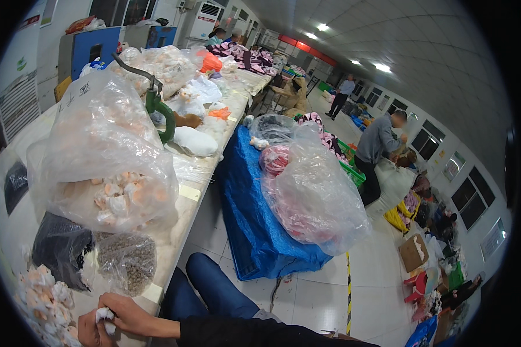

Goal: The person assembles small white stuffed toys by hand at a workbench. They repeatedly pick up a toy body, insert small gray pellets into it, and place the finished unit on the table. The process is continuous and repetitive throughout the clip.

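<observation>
At the lower left, my right hand [124,313] comes in from the right in a dark sleeve, its fingers closed on a small white plush piece [105,314]. My left hand [88,331] is pressed against the same piece from the other side, fingers curled; part of it is cut off by the lower edge. Beside my hands lies a heap of white and peach plush pieces [47,298]. Just beyond them sit a clear bag of small brownish pellets [127,265] and a black bag [61,248]. A large clear bag [107,144] of similar plush pieces stands farther up the table.
A green hand press [161,113] with a long lever stands on the table [185,199]. To the right, a blue tarp-covered container [246,214] bears a clear bag [318,196] with pink contents. A person in grey [377,141] stands beyond, near green crates [352,170].
</observation>
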`<state>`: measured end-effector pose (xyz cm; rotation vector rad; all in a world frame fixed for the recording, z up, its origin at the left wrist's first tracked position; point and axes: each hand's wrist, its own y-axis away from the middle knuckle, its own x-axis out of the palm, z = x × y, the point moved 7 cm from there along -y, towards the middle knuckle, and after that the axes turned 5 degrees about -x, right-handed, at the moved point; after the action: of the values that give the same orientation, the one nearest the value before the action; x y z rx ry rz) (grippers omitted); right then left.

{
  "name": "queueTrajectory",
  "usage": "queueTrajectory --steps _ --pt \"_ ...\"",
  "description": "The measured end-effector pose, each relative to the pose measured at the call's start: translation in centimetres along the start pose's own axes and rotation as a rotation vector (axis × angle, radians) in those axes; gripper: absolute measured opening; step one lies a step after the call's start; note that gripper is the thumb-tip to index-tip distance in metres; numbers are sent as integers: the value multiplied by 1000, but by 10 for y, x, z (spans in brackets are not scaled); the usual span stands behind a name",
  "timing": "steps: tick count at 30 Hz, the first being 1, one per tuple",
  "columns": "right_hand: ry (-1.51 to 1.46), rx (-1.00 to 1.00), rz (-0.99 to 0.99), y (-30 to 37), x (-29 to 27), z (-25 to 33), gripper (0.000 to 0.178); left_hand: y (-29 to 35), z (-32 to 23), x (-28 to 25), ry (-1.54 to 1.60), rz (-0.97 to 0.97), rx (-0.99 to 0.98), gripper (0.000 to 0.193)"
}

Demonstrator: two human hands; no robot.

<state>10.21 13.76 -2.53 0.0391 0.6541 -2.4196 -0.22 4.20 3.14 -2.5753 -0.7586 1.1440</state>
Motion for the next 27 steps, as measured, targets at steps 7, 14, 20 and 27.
queueTrajectory --steps 7,14,20,27 --pt "-23 -57 -37 0 -4 6 23 -3 6 0 284 55 -266 17" --pt "-185 -124 -7 -1 -24 46 24 3 18 8 657 39 -475 23" --pt "-72 73 -54 18 -21 0 18 0 26 -8 559 -10 -330 27" --pt "205 -3 -256 -17 -69 48 15 -6 28 4 589 -17 -351 27"
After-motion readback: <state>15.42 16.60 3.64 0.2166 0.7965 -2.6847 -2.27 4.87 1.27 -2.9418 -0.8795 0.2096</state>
